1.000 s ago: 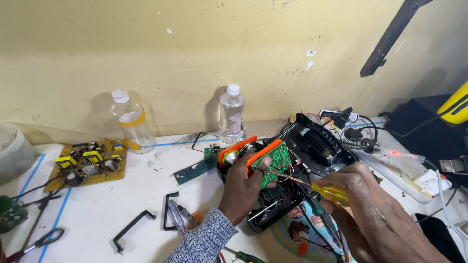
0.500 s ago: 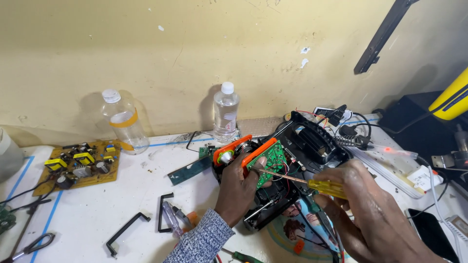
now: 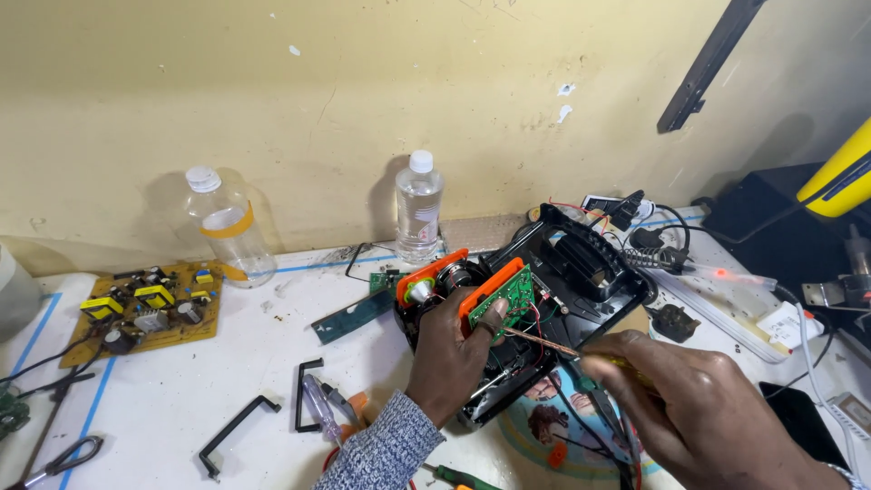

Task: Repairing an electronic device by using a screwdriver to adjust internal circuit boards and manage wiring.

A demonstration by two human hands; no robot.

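Observation:
An opened black device casing [image 3: 590, 268] with orange trim lies on the white bench. My left hand [image 3: 454, 349] grips its near side, thumb pressed on a small green circuit board [image 3: 515, 298] with an orange edge. My right hand [image 3: 699, 408] holds a yellow-handled screwdriver [image 3: 544, 342], its thin shaft tip reaching the lower edge of the green board. Red wires run from the board into the casing.
Two clear plastic bottles [image 3: 419, 207] [image 3: 227, 227] stand by the yellow wall. A brown circuit board [image 3: 150, 310] with yellow parts lies at left. Black metal brackets [image 3: 238, 431], a tester screwdriver [image 3: 319, 406], scissors [image 3: 59, 458], a white power strip [image 3: 726, 308] and cables crowd the bench.
The view has shifted slightly. My right hand has moved the screwdriver tip a little closer under the green board; my left hand keeps its grip on the casing.

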